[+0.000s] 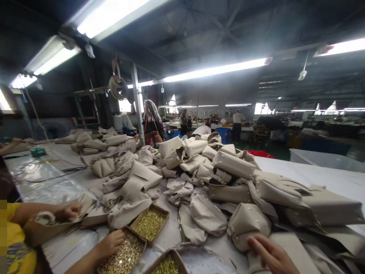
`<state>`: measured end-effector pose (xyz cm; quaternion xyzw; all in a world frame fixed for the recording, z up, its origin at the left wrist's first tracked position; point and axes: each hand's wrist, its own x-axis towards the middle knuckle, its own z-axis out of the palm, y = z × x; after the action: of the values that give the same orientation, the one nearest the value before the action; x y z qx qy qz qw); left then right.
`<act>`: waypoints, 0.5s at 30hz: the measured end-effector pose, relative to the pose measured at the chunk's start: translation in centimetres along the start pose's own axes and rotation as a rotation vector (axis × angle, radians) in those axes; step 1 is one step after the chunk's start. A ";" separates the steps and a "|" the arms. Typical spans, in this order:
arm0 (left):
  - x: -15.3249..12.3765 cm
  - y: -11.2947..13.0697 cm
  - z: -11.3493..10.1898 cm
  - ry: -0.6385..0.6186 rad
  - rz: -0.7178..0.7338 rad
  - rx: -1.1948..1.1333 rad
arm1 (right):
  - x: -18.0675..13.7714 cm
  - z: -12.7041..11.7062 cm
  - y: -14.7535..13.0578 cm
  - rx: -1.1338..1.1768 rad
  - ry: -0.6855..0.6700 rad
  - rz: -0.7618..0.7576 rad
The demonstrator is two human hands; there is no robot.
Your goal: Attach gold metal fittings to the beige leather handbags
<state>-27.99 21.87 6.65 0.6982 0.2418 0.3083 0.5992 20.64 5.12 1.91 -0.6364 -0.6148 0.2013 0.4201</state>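
Note:
My left hand [111, 243] reaches in from the lower left, its fingers curled at the rim of a shallow cardboard tray of small brass fittings [125, 258]. Whatever the fingers pinch is hidden. My right hand [266, 253] lies at the bottom right with its fingers stretched flat on a beige leather bag piece [293, 249], next to a folded beige bag [246, 222]. A big heap of beige bag parts [199, 167] covers the table in front of me.
Two more trays of greenish-gold fittings [150, 223] [168, 265] sit between my hands. A person in a yellow top [17, 243] at the left holds a bag piece [40, 228] in both hands. Clear plastic sheet [42, 179] covers the table's left. People stand at far benches [236, 125].

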 end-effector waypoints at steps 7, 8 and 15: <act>5.1 -8.1 22.4 0.004 -0.139 -0.043 | 13.9 7.0 2.0 -0.207 -0.174 0.213; 5.1 -8.5 24.2 0.006 -0.174 -0.051 | 15.0 8.1 2.9 -0.217 -0.183 0.246; 5.2 -8.5 24.8 0.039 -0.247 -0.072 | 17.6 10.7 7.8 -0.194 -0.220 0.389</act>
<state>-6.23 9.92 -3.26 0.6351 0.3264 0.2540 0.6523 20.03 25.75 -5.70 -0.7544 -0.5393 0.2865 0.2406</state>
